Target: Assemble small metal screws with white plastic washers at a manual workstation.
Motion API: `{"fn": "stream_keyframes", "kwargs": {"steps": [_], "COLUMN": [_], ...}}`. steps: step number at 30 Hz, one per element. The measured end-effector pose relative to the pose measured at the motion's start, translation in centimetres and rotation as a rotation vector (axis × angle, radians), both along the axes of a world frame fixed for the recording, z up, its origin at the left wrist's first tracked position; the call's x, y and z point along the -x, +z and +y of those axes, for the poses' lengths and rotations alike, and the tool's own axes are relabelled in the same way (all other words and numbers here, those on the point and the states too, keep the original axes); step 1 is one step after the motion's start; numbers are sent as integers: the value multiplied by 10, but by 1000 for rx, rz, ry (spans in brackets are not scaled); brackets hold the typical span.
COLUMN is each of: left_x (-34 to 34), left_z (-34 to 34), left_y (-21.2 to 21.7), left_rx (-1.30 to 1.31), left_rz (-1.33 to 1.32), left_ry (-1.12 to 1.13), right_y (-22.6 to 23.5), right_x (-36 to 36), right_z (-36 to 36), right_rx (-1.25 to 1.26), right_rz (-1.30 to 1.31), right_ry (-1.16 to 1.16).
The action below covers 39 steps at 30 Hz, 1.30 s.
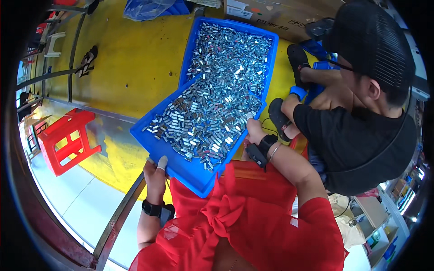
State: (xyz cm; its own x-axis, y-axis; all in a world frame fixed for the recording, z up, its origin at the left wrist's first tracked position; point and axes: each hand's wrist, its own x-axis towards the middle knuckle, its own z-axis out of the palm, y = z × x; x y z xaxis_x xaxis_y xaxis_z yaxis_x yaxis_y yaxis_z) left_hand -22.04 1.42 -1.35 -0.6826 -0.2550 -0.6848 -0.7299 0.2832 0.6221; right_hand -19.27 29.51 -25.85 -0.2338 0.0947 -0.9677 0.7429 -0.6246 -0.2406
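Note:
My left hand (156,180) grips the near left edge of a blue plastic tray (181,167), thumb on the rim and whitish covers on its fingertips. On the tray's right side, my right hand (256,132) holds the edge, its lower fingers partly hidden. Many small, shiny metal pieces (194,122) lie heaped in this tray, and its near corner shows bare blue plastic. The tray's far end overlaps a second blue bin (273,54), which is full of similar metal pieces. Whether pieces are sliding between the two cannot be told.
A co-worker (361,131) in a black cap and shirt sits close on the right. Cardboard boxes (289,20) stand behind the bin. At the left are a red plastic stool (68,142) and a metal frame bar (120,217). The floor (135,58) is yellow.

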Motion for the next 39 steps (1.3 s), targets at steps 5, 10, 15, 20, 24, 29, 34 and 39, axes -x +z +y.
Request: {"fn": "stream_keyframes", "kwargs": {"steps": [5,10,15,20,24,29,34,39], "left_x": [14,27,30,34,48,54,57,65], "left_z": [17,12,18,19,41,47,56,60], "left_y": [22,28,21,28,50,54,61,70], "left_rx": [14,23,-116,44,181,124,42,112], "left_rz": [66,48,162,161,130,183,259,258], "left_ry": [-60,-108,10,-103,-220,-265,-295,-404], "right_y": [-3,10,6,16,-1,7,20,32], "right_x": [-4,-10,-19,-31,-39,-38,-39,-35], "right_z": [-5,-13,-35,-48,-52,-50,-48,-46], "right_rx": [-81,-111,-102,-5,148,288,327,379], "right_rz": [-11,-41,-37,-134,-72,0,-13,-11], "right_ry": [9,27,-45,-68,-180,-274,-298,-341]}}
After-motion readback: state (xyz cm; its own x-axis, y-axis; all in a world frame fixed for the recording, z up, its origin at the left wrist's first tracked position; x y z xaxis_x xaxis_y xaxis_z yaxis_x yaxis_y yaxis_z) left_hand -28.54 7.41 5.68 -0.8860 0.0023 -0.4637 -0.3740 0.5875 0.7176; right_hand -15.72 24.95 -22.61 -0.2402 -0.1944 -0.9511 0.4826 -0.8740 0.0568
